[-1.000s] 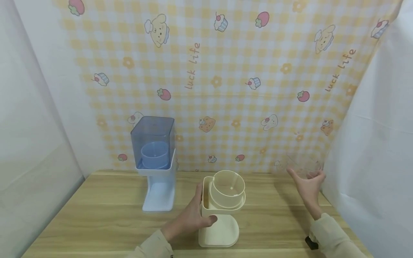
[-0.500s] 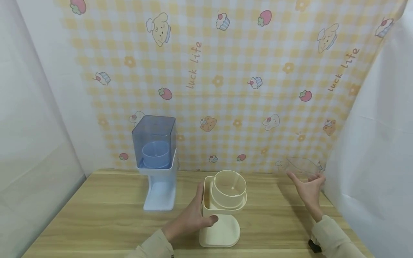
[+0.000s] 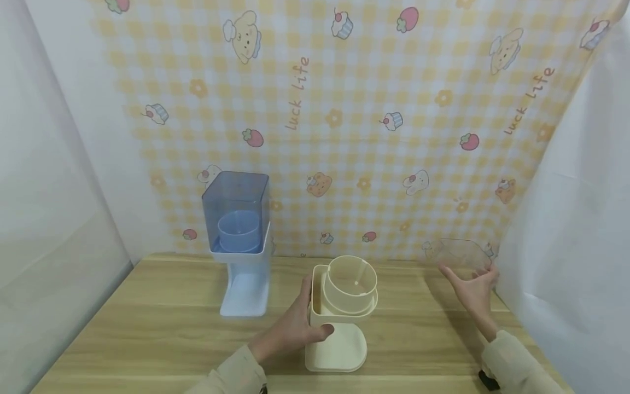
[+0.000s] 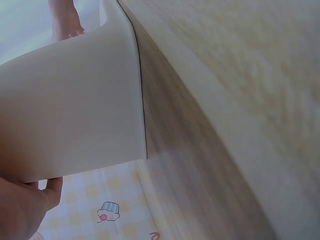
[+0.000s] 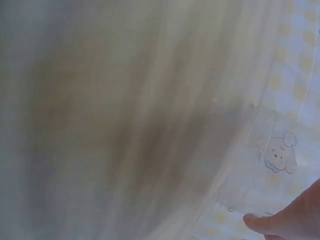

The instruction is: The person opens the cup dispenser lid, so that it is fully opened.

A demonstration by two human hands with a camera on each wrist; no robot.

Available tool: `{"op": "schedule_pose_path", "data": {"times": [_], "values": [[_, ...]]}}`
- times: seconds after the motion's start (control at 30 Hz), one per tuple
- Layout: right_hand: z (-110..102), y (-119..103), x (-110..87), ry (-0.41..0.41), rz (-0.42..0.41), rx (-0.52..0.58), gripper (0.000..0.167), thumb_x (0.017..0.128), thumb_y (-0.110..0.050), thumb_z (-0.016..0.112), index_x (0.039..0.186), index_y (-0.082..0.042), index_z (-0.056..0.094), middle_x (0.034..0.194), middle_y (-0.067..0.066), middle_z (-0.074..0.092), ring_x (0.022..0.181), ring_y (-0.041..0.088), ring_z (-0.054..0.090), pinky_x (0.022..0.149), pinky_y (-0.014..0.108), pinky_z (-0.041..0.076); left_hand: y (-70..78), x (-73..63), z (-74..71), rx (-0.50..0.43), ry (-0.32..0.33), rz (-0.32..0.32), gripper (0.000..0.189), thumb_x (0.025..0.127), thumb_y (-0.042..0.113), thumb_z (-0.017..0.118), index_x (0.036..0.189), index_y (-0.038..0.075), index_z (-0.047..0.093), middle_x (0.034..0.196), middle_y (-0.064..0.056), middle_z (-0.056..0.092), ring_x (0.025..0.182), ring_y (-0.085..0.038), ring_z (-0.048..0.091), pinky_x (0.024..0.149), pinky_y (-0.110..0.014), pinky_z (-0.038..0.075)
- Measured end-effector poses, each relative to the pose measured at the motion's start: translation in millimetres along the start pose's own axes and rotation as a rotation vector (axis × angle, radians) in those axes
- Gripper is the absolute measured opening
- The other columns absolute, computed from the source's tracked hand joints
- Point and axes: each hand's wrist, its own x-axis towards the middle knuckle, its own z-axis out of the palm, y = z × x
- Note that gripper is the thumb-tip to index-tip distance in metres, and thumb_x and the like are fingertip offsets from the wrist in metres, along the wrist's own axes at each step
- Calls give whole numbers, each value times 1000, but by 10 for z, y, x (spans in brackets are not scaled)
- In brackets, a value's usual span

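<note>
My left hand (image 3: 293, 327) grips the cream dispenser (image 3: 341, 313), right hand (image 3: 473, 291) a clear cover (image 3: 461, 254): likely light, slippery, best held by opposite sides.

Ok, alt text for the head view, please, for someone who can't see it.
A person's left hand grips a cream stand topped by a round cup, while the right hand holds a clear container at right. A blue dispenser stands at left on the wooden table.
</note>
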Motion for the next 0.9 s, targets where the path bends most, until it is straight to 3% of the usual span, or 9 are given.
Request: {"op": "schedule_pose_path", "data": {"times": [0.27, 0.4, 0.63, 0.77, 0.9], "values": [[-18, 51, -98, 3, -16, -10, 124, 86, -48, 75, 151, -9, -23, 154, 30, 4, 142, 51, 19, 114, 64, 28, 19, -7, -26, 7, -8, 6, 101, 76, 27, 75, 152, 31, 10, 138, -4, 45, 125, -24, 47, 104, -47, 41], [-19, 86, -132, 14, -9, 3, 125, 85, -47, 77, 152, -10, -22, 156, 30, 4, 143, 51, 19, 114, 65, 28, 10, -12, -17, 7, -12, 3, 102, 76, 28, 75, 152, 32, 9, 139, -2, 44, 127, -23, 46, 106, -49, 39], [-80, 170, -163, -35, 27, -8, 122, 89, -50, 71, 152, -10, -26, 157, 31, -1, 144, 52, 14, 115, 65, 26, -14, -16, 10, -10, -18, -14, 99, 75, 27, 74, 151, 34, 11, 139, 1, 45, 128, -21, 45, 109, -49, 36], [-242, 76, -182, 69, 4, 58, 106, 94, -47, 65, 155, -10, -13, 159, 23, 2, 147, 45, 11, 120, 59, 20, -12, -6, 21, -4, -15, 0, 99, 76, 27, 75, 151, 34, 11, 139, 1, 45, 128, -21, 45, 109, -47, 36], [-397, -189, -181, 228, -108, 123, 81, 97, -40, 60, 154, -15, 8, 148, 3, 19, 139, 21, 23, 123, 40, 18, -4, -5, 7, 8, -6, 18, 100, 76, 28, 74, 152, 32, 9, 139, -1, 44, 127, -21, 46, 108, -46, 37]]}}
